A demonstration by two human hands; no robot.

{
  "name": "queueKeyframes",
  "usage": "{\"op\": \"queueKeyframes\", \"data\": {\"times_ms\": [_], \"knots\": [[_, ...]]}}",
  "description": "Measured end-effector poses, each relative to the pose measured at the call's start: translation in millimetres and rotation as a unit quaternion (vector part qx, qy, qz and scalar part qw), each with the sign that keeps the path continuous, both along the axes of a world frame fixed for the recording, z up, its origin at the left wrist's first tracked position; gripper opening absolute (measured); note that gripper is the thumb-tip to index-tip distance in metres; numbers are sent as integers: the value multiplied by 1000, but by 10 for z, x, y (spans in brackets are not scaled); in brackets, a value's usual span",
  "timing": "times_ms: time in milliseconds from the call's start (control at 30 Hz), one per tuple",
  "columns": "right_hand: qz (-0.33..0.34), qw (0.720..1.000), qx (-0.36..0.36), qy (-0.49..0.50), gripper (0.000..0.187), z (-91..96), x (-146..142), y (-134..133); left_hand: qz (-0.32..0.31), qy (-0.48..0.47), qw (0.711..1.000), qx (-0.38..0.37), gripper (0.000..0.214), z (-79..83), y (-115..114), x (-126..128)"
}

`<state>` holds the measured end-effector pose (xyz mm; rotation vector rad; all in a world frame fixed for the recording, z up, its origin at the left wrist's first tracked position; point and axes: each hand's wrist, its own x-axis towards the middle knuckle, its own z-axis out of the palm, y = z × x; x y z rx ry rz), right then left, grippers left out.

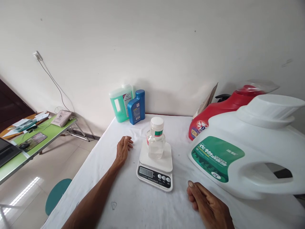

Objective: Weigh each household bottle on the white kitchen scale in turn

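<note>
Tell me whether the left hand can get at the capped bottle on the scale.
Likely yes: the left hand is beside the scale, and only white cloth shows between them. Nothing seems to block its side of the bottle, which stands upright.

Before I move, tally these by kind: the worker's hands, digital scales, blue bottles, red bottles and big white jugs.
Hands, left hand and right hand: 2
Digital scale: 1
Blue bottle: 1
Red bottle: 1
Big white jug: 1
Total: 6

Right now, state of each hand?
Left hand: loosely open, nothing visible in it, beside the scale.
Right hand: loosely closed, nothing visible in it.
</note>
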<state>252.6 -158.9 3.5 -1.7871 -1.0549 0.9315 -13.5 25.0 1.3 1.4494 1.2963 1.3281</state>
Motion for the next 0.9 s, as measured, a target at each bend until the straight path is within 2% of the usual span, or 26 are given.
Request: {"op": "queueKeyframes", "data": {"times_ms": [500, 900], "knots": [[-1, 1000, 7, -10, 65, 66, -15, -11, -6, 21, 1000, -3, 63, -11, 18, -11], [5, 1000, 19, -5, 62, 30, -10, -22, -7, 19, 1000, -1, 62, -3, 18, -20]]}}
